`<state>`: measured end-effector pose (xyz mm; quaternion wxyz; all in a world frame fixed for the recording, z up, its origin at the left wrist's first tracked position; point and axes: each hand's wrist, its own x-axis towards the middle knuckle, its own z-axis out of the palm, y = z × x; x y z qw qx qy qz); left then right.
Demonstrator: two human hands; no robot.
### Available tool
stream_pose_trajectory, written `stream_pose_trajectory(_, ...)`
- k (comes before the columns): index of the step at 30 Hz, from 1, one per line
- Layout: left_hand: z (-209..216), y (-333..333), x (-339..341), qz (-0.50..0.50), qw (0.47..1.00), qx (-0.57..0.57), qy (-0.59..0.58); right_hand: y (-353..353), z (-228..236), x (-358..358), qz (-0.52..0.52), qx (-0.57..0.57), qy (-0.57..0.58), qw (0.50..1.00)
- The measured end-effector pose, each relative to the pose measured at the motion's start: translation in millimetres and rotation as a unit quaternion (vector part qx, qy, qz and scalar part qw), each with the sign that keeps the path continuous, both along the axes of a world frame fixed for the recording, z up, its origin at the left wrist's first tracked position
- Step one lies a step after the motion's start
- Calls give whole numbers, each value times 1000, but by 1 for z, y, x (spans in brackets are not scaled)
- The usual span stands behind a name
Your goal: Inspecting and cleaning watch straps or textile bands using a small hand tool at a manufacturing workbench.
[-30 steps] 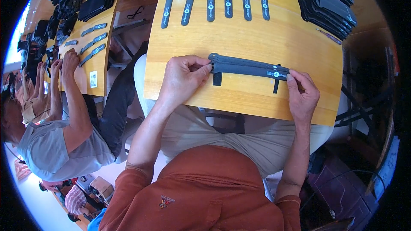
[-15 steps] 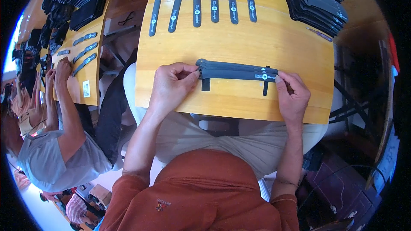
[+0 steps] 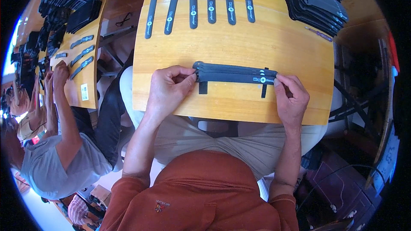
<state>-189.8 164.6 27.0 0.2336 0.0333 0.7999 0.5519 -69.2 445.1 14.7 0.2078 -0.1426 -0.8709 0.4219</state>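
Note:
A small stack of dark grey hook-and-loop straps (image 3: 233, 75) lies crosswise near the table's front edge, its layers slightly fanned. My left hand (image 3: 171, 87) pinches the stack's left end between thumb and fingers. At the other end, by the pale printed mark, my right hand (image 3: 292, 95) grips it the same way. Beneath the stack, two short black strips stick out: a left strip (image 3: 203, 88) and a right strip (image 3: 263, 91). How far they run under the straps is hidden.
Several single straps (image 3: 211, 0) lie in a spaced row at the table's far side. Bundled straps (image 3: 314, 6) are piled at the far right, with a small purple-handled tool (image 3: 319, 34) before them. A co-worker (image 3: 64, 154) sits at another table (image 3: 92, 81) on the left.
Both hands keep their pinch on the strap stack, with little movement. The whole view has shifted slightly, and the table appears a little lower and further left.

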Motion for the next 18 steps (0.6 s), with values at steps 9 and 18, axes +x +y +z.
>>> stream_pose_trajectory(9, 3, 2, 0, 16, 1000, -8, -21, 0, -3, 0, 13, -9, 25, 1000)
stream_pose_trajectory(18, 2, 2, 0, 14, 1000, 3, -23, 0, 0, 0, 12, -17, 20, 1000)
